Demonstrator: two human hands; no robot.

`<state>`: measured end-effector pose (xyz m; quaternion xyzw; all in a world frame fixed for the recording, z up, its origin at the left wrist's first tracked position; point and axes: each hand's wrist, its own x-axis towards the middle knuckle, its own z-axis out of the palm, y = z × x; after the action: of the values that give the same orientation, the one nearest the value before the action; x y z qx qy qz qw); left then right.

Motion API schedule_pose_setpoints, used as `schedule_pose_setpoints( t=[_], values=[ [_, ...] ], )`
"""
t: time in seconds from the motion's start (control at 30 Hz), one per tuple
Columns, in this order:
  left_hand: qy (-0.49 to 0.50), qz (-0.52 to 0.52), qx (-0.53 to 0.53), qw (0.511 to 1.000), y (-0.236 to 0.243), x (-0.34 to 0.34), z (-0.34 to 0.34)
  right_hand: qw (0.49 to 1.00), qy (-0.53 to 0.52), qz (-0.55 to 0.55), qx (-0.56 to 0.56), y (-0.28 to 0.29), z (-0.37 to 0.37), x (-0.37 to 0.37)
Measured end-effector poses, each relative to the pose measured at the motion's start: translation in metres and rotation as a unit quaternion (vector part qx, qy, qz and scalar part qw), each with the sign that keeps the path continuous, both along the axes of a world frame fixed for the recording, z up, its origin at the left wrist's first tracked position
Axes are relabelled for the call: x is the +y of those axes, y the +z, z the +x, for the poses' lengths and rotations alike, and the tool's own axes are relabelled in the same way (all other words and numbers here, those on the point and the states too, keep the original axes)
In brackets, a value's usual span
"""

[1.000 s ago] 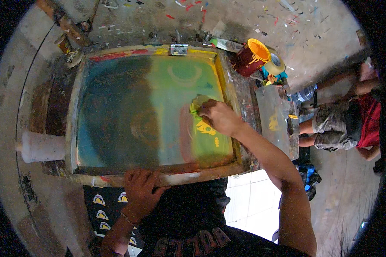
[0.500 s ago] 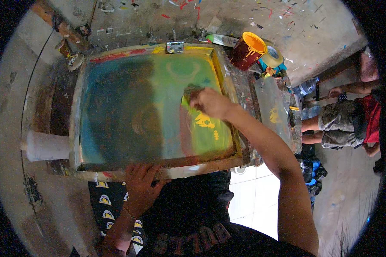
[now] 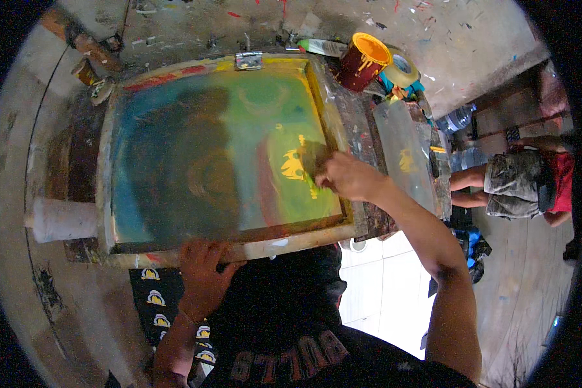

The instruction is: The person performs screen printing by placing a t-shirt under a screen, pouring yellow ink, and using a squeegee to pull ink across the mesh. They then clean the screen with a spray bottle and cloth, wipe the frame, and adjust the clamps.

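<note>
A wooden-framed printing screen [image 3: 200,249] lies before me, its mesh stained blue, green and yellow. Over the mesh's right side my right hand [image 3: 343,178] is closed on a small dark wiping pad [image 3: 314,158], blurred by motion; whether it is rag or sponge I cannot make out. Beside the pad, a yellow design [image 3: 293,167] shows on the mesh. My left hand [image 3: 204,268] rests on the screen's near rail, fingers stretched over the wood and thumb apart. What lies beneath the screen is hidden.
A dark red can [image 3: 363,64] with orange-yellow paint and a tape roll [image 3: 404,70] stand at the far right. A translucent sheet [image 3: 398,139] lies right of the screen, a whitish container [image 3: 64,220] left. Another person [image 3: 520,178] is farther right. Printed black cloth [image 3: 154,297] hangs below.
My right hand has moved the wiping pad rightward and nearer, across the yellow design. My left hand stays on the near rail. The whole view has shifted slightly.
</note>
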<state>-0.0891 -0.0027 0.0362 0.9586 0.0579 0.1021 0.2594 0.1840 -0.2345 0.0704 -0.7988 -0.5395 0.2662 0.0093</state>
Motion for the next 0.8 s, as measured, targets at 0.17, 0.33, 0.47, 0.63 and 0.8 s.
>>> schedule_pose_setpoints(
  t=[0.17, 0.33, 0.47, 0.63, 0.8],
  values=[
    [0.004, 0.024, -0.030, 0.999, 0.001, -0.001, 0.001, 0.985, 0.097, -0.092, 0.109, 0.015, -0.002, 0.004],
    [-0.003, 0.008, -0.023, 1.000, 0.004, 0.001, 0.000, 0.997, -0.030, 0.030, -0.068, 0.015, -0.015, 0.032],
    [-0.004, 0.031, -0.030, 0.999, 0.003, 0.002, 0.000, 0.985, 0.116, -0.008, 0.125, 0.003, -0.027, 0.038],
    [-0.001, 0.034, -0.003, 0.999, 0.002, 0.002, 0.002, 1.000, -0.016, 0.027, 0.000, 0.002, -0.021, 0.040],
    [-0.004, 0.016, -0.048, 0.999, 0.005, 0.001, 0.002, 0.989, -0.013, -0.024, 0.146, 0.020, -0.017, 0.042]
  ],
)
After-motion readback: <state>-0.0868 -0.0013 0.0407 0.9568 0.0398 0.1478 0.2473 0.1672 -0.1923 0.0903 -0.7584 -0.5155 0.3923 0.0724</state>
